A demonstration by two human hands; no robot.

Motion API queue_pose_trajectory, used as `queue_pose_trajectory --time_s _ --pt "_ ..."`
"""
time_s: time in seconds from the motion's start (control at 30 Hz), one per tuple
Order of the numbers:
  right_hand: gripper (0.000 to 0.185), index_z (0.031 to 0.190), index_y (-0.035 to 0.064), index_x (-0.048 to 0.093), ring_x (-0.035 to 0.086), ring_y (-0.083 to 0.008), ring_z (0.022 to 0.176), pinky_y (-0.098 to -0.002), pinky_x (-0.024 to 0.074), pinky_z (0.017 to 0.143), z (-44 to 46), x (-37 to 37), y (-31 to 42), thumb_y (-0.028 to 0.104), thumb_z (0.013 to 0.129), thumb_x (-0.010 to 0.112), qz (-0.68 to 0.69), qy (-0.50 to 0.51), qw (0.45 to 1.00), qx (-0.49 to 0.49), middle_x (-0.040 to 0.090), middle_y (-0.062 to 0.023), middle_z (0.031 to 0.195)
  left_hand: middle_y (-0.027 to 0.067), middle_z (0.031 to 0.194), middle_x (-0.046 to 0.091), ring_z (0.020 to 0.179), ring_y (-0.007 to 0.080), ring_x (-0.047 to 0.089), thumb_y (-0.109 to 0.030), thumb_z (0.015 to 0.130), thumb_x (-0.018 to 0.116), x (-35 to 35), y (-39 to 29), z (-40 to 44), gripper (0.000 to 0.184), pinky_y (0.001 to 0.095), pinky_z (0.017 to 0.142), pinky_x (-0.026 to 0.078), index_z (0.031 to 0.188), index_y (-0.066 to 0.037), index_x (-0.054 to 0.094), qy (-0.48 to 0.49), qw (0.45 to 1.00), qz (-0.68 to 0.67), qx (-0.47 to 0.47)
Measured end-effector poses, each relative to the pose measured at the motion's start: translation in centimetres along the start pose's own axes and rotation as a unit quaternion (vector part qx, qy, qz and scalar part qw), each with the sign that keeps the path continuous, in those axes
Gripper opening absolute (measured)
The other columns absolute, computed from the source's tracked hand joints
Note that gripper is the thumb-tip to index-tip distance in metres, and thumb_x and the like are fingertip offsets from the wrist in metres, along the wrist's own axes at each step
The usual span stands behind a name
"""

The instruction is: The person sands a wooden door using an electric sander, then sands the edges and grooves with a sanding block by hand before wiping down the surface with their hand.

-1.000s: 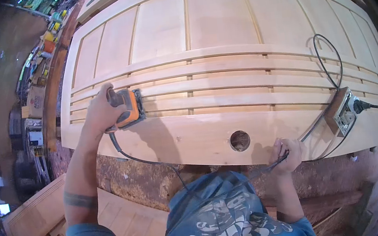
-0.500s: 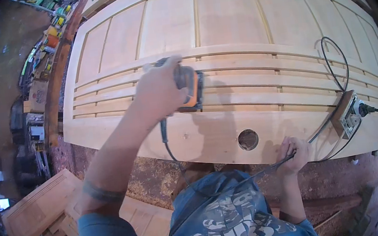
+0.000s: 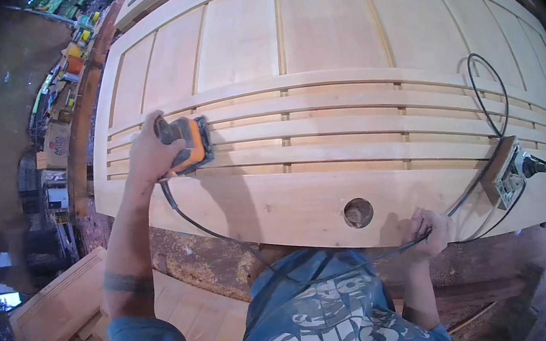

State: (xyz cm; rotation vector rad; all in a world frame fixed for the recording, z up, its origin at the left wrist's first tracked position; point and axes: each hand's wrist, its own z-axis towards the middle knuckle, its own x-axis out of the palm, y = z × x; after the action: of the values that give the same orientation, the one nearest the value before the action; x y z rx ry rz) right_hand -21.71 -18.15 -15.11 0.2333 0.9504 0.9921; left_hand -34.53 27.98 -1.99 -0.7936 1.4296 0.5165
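Observation:
An orange-and-black electric sander (image 3: pixel 196 144) sits on the slatted left part of a pale wooden door (image 3: pixel 290 199). My left hand (image 3: pixel 151 151) is wrapped around its body, with its pad side facing right across the slats. From the sander a black cord (image 3: pixel 209 230) droops over the door's near edge, runs across my shirt and reaches my right hand (image 3: pixel 431 229). The fingers of that hand are curled closed round the cord, close to the door's near edge. Left of it is a round hole (image 3: pixel 359 213) in the near rail.
A wood-backed power outlet (image 3: pixel 502 175) with a black plug lies on the door's right side, beside a loop of cable (image 3: pixel 490 93). Smaller wooden panels (image 3: pixel 58 306) lean at lower left. Boxes and tools (image 3: pixel 54 139) line the far left. Sawdust covers the ground.
My left hand has slid the sander left along the slats, and the cord trails after it. My right hand stays near the same place, still holding the cord.

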Motion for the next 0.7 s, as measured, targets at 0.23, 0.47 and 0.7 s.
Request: queue_pose_trajectory --time_s 0.23,0.47,0.7 --pt "0.018 0.075 0.0064 0.054 0.038 -0.0202 0.051 -0.0353 0.0351 0.058 0.3 0.0 0.0 0.0 0.086 0.067 -0.015 -0.006 0.999 -0.027 0.038 -0.0021 0.056 0.0212 0.106 0.069 0.096 0.0379 0.068 -0.027 0.07 0.082 -0.3 0.4 3.1 0.07 0.0449 0.084 0.055 0.132 -0.012 0.053 -0.008 0.999 0.001 -0.031" --pt "0.016 0.075 0.0084 0.057 0.047 -0.0207 0.052 -0.0359 0.0404 0.067 0.1 -0.5 0.0 0.002 0.086 0.067 -0.064 0.017 0.998 -0.013 0.042 -0.0007 0.056 0.0226 0.103 0.067 0.097 0.0401 0.066 -0.025 0.069 0.082 1.1 -10.0 1.1 0.068 0.0461 0.087 0.053 0.13 -0.014 0.054 -0.002 0.998 -0.012 0.063" --pt "0.013 0.08 0.0074 0.059 0.045 -0.0193 0.053 -0.0352 0.039 0.065 0.1 -0.3 -0.1 0.002 0.087 0.068 -0.04 0.01 0.999 -0.023 0.043 -0.0003 0.057 0.0176 0.108 0.069 0.101 0.0415 0.063 -0.026 0.07 0.076 3.5 -19.4 0.6 0.062 0.0476 0.09 0.053 0.127 -0.014 0.056 -0.013 0.986 -0.015 0.164"
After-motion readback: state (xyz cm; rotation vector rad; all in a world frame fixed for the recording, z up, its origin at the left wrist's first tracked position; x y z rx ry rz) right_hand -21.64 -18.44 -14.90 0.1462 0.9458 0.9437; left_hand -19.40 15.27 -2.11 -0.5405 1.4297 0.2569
